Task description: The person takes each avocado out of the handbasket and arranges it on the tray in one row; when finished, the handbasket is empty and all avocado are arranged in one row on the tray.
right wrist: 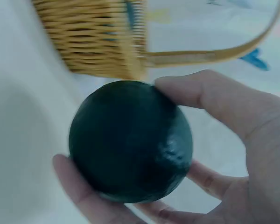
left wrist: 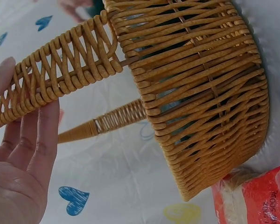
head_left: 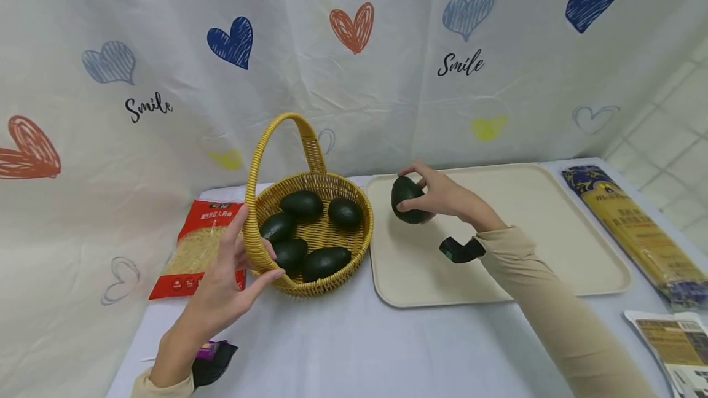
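Note:
In the head view, a yellow wicker basket (head_left: 362, 201) with a tall arched handle holds several dark green avocados (head_left: 326, 263). My left hand (head_left: 224, 281) is at the basket's near left side, holding the handle (left wrist: 60, 70); the left wrist view has the thumb on one side of it and the fingers passing behind. Over the left part of a beige tray (head_left: 531, 232), my right hand (head_left: 434, 192) grips one avocado (right wrist: 130, 140) between thumb and fingers. That avocado is to the right of the basket's rim.
A red pasta packet (head_left: 177, 281) lies left of the basket, partly behind my left hand. Right of the tray are a long yellow-and-blue pasta bag (head_left: 636, 232) and a brown-and-white packet (head_left: 675, 349). A white curtain with printed hearts hangs behind the table.

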A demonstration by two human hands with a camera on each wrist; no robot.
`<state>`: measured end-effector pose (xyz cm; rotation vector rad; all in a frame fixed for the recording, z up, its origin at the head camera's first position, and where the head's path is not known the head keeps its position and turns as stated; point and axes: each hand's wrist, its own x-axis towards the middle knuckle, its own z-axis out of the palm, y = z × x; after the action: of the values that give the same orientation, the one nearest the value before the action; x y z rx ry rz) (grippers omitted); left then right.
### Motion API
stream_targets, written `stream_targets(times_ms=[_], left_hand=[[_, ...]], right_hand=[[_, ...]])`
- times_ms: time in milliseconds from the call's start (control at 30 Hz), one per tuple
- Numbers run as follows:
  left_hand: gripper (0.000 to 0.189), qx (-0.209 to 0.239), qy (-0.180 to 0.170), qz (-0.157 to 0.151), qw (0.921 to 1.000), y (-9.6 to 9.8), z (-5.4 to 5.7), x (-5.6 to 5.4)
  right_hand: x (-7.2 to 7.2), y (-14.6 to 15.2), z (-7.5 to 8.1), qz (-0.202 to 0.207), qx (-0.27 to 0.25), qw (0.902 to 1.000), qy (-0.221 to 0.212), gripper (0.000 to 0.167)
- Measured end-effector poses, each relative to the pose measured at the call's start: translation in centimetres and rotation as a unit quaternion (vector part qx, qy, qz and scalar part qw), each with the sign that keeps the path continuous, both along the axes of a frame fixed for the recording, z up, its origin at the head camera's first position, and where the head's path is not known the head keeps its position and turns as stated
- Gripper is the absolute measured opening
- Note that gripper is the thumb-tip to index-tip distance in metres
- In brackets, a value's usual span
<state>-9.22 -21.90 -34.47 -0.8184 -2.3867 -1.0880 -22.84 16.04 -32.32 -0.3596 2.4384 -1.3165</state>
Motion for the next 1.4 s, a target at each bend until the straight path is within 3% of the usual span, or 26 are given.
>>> stream_targets(times_ms=[100,200,467,667,800,933,1033,1133,1267,1400], left_hand=[[0.129,-0.009,-0.003,0.024,0.9997,-0.2,0.0,0.2],[0.129,-0.013,-0.006,0.027,0.9995,-0.2,0.1,0.3],[0.128,-0.013,-0.015,0.012,0.9997,0.0,0.1,0.0],[0.127,-0.018,-0.013,0.011,0.9997,0.0,0.2,-0.1],[0.127,-0.021,-0.015,0.014,0.9996,0.0,0.2,-0.2],[0.126,-0.023,-0.016,0.019,0.9994,-0.1,0.1,-0.2],[0.126,-0.024,-0.017,0.021,0.9994,-0.1,0.1,-0.1],[0.126,-0.024,-0.018,0.023,0.9993,-0.2,0.2,0.0],[0.126,-0.025,-0.022,0.027,0.9991,-0.1,0.2,0.1],[0.126,-0.029,-0.026,0.032,0.9987,0.1,0.3,0.1]], right_hand=[[-0.3,-0.6,-2.6,0.002,0.002,0.9997,-0.025,0.073],[-0.4,-1.4,-4.3,0.004,0.0,0.9995,-0.033,0.073],[-0.8,-3.0,-5.8,0.015,0.013,0.9992,-0.034,0.075],[-1.0,-2.5,-4.6,0.035,0.036,0.998,-0.038,0.079],[-1.2,-1.9,-2.7,0.049,0.061,0.9969,-0.004,0.077],[-1.3,-2.2,-0.7,0.057,0.057,0.9946,0.065,0.063],[-0.7,-3.6,0.5,0.087,0.047,0.9856,0.137,0.047],[0.6,-5.9,1.1,0.149,0.052,0.9706,0.182,0.036],[2.4,-9.2,0.8,0.224,0.087,0.9569,0.163,0.031],[3.6,-11.7,-0.5,0.252,0.14,0.9462,0.148,0.036]])
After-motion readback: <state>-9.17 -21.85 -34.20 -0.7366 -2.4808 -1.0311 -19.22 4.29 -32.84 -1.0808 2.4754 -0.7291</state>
